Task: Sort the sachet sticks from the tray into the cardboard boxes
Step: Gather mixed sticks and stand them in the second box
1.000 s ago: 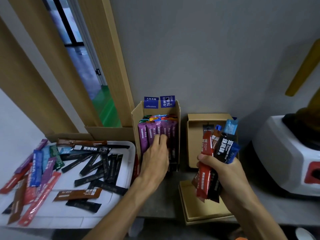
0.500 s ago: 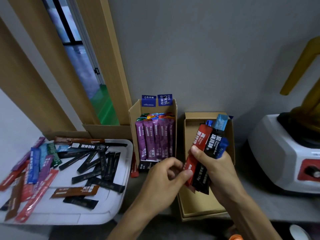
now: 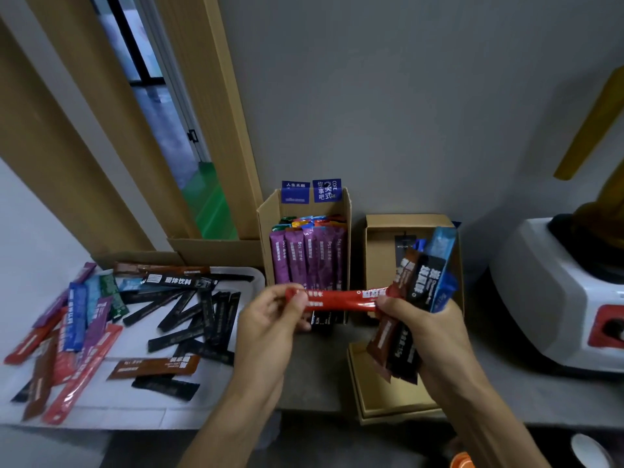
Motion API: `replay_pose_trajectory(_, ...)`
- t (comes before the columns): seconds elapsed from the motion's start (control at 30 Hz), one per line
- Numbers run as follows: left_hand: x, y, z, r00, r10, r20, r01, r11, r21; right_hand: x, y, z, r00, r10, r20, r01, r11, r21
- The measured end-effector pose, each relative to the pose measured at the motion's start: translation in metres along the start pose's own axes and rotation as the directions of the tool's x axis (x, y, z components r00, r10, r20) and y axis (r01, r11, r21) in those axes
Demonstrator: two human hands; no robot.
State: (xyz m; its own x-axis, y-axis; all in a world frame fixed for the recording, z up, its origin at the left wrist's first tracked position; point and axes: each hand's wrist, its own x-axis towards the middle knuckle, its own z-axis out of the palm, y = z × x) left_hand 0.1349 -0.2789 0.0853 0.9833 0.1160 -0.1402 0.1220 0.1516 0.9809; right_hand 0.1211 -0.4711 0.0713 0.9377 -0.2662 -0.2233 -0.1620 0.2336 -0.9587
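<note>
Head view — left grip [image 3: 270, 319] pinching glossy red sachet stick [image 3: 337, 298] — right grip [image 3: 429, 332] clasping stick bundle [image 3: 422, 282]

The stick [image 3: 337, 299] is coloured red with white print. The bunch [image 3: 422, 282] at right is made up of brown, black and blue. Purple sticks [image 3: 305, 261] are seen in the left brown box [image 3: 268, 217], marked with blue labels [image 3: 312, 191]. Black sticks [image 3: 206, 309] are spread over the white tray [image 3: 216, 383].

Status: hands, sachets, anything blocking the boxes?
Left hand pinches red sachet stick at one end. Right hand grips mixed bundle, also holds stick's other end. Stick level before purple-filled box; no obstruction seen.
</note>
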Motion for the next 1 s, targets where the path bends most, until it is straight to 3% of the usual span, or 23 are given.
replay_pose_trajectory(0.07,0.008,0.014,-0.001,0.988,0.134,-0.082,-0.133,0.991,0.017,-0.002,0.004,0.002,1.000,-0.001,0.022,0.002,0.999,-0.047)
replay_pose_trajectory(0.13,0.022,0.037,-0.006,0.925,0.358,-0.128,-0.334,0.926,0.176,-0.001,0.007,-0.001,1.000,-0.013,-0.016,0.012,0.995,-0.095)
replay_pose_trajectory(0.2,0.040,0.061,-0.009,0.873,0.488,0.011,-0.446,0.788,0.424,0.001,0.010,-0.005,0.998,-0.020,-0.062,0.013,0.993,-0.118)
replay_pose_trajectory(0.27,0.060,0.072,-0.003,0.853,0.464,0.237,-0.499,0.593,0.632,0.000,0.011,-0.007,0.997,-0.019,-0.076,0.010,0.993,-0.119)
replay_pose_trajectory(0.33,0.076,0.064,0.005,0.809,0.432,0.399,-0.572,0.422,0.703,-0.002,0.011,-0.006,0.998,-0.025,-0.065,0.017,0.993,-0.116)
replay_pose_trajectory(0.4,0.086,0.049,0.011,0.779,0.409,0.476,-0.614,0.337,0.714,-0.004,0.011,-0.004,0.998,-0.031,-0.054,0.025,0.994,-0.110)
replay_pose_trajectory(0.57,0.099,0.018,0.008,0.695,0.448,0.563,-0.663,0.096,0.742,-0.003,0.012,-0.006,0.997,-0.033,-0.070,0.026,0.995,-0.100)
replay_pose_trajectory(0.67,0.097,0.002,0.002,0.666,0.413,0.621,-0.577,-0.242,0.780,-0.001,0.011,-0.008,0.997,-0.028,-0.077,0.020,0.995,-0.094)
replay_pose_trajectory(0.73,0.096,-0.008,-0.003,0.685,0.366,0.630,-0.512,-0.373,0.774,0.000,0.010,-0.008,0.997,-0.030,-0.076,0.023,0.996,-0.088)
replay_pose_trajectory(1.0,0.102,-0.020,-0.001,0.708,0.350,0.613,-0.370,-0.556,0.744,0.001,0.006,-0.002,0.999,-0.033,-0.021,0.032,0.999,-0.029)
